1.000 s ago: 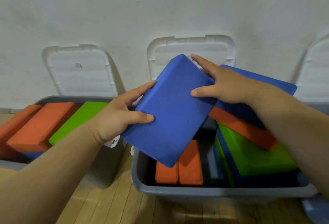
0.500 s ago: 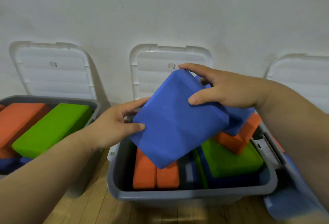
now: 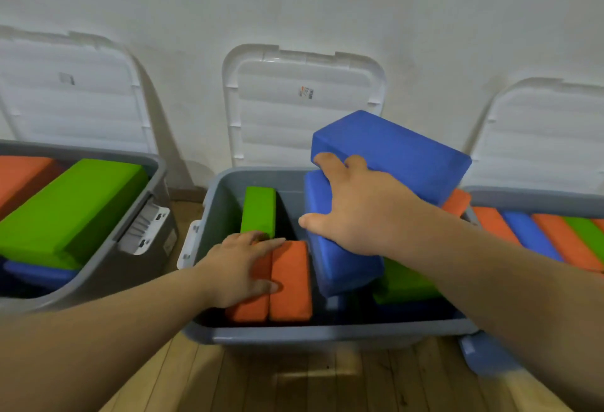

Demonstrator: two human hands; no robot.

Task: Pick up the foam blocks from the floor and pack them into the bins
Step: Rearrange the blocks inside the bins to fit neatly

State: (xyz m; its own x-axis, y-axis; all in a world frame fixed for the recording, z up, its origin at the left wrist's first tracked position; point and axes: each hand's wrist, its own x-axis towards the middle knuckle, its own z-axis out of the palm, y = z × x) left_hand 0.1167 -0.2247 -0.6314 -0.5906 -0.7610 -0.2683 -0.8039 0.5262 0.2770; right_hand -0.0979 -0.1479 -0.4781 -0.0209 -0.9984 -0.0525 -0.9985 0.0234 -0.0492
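the right hand (image 3: 356, 212) grips the blue block (image 3: 343, 267) from above, thumb hooked on its left edge and fingers curled over its far end, palm on its top face. the block sits tilted in the middle of the middle bin (image 3: 327, 334), its near end lowest and its right side propped on a green block (image 3: 405, 287) by the bin's right wall. a second blue block (image 3: 392, 153) is perched above the bin's far right corner, just behind the fingers. the left hand (image 3: 240, 267) lies flat with straight fingers, holding nothing, on two orange blocks (image 3: 291, 284) standing side by side at the bin's near left. an upright green block (image 3: 258, 210) stands beyond its fingertips near the left wall.
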